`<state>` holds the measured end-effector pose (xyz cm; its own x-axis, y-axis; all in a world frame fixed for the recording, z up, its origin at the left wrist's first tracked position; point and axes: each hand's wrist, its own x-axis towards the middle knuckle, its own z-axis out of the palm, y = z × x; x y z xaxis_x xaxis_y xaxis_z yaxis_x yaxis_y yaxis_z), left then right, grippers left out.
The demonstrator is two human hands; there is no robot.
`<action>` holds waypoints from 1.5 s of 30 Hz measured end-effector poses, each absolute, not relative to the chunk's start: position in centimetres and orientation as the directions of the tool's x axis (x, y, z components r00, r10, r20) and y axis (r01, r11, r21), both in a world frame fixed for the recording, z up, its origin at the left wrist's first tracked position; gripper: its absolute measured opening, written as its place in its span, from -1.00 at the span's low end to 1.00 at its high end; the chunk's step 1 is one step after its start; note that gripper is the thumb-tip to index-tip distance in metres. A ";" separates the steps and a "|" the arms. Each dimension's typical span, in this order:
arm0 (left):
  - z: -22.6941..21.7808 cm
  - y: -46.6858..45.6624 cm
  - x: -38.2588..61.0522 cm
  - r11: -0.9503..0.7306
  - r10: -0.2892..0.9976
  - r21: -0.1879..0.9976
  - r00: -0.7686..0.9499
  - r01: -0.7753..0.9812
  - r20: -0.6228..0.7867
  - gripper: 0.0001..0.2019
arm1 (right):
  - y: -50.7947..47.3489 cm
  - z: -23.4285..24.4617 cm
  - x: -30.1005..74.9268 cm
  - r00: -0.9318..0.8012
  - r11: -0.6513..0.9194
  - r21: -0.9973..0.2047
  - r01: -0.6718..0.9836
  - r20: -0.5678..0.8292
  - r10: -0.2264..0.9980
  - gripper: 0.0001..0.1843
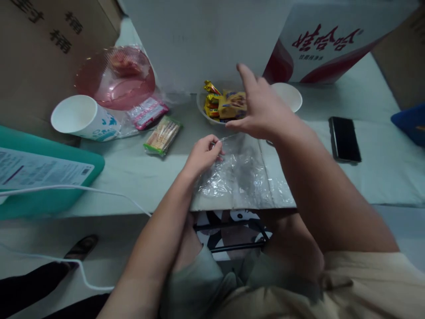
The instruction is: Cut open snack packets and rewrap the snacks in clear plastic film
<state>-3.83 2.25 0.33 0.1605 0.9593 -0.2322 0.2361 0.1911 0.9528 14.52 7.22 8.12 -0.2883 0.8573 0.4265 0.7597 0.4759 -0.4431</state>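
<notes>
My left hand [203, 154] pinches the upper edge of a clear plastic bag [239, 175] that lies flat on the pale table [133, 168] in front of me. My right hand [260, 106] hovers over a white bowl [202, 110] of yellow and red wrapped snacks [226, 105], fingers stretched out and apart, thumb low near the bowl's rim. It holds nothing that I can see. The bowl stands just beyond the bag, partly hidden by that hand.
A white paper cup [78, 117] lies on its side at left, by a pink plastic-wrapped bowl [116, 79], a pink packet [148, 113] and a green-edged snack pack [163, 136]. Another white bowl [290, 95] and a black phone [344, 138] sit right. Cardboard boxes line the back.
</notes>
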 end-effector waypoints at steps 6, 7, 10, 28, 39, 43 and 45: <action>1.9 1.8 -4.1 0.253 0.914 0.945 0.269 0.208 -0.304 -0.83 | -0.9 3.5 18.8 -0.083 0.277 -0.623 0.731 0.322 0.943 -0.28; 2.2 1.7 -4.1 0.277 0.901 0.941 0.288 0.197 -0.325 -0.83 | -1.9 2.1 19.7 -0.021 0.217 -0.684 0.697 0.283 0.959 -0.27; 2.9 1.6 -4.1 0.327 0.861 0.937 0.371 0.122 -0.348 -0.84 | -3.3 -1.8 22.0 0.072 0.078 -0.836 0.544 0.140 0.988 -0.17; 1.9 2.4 -7.3 0.258 0.937 0.963 0.264 -0.078 -0.230 -0.75 | -2.5 1.1 20.5 -0.162 -0.374 -0.925 -0.068 -0.359 0.919 -0.71; 0.4 1.2 -8.6 0.422 0.858 0.906 0.338 -0.030 -0.388 -0.10 | -2.4 1.3 22.3 0.115 -0.290 -0.905 -0.310 -0.338 0.934 -0.64; 0.7 1.3 -9.0 0.254 0.966 0.940 0.101 -0.226 -0.237 -0.43 | -2.9 1.6 22.8 0.156 -0.280 -0.911 -0.303 -0.337 0.929 -0.68; 1.2 1.0 -8.4 0.167 0.983 0.911 -0.005 -0.376 -0.182 -0.51 | -3.2 1.7 22.8 0.168 -0.274 -0.904 -0.328 -0.342 0.925 -0.70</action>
<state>-8.42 0.96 1.18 -0.0051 0.9833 -0.1821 -0.3763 0.1668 0.9113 22.80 -3.23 1.71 0.1684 0.9247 -0.3416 -0.3275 -0.2743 -0.9041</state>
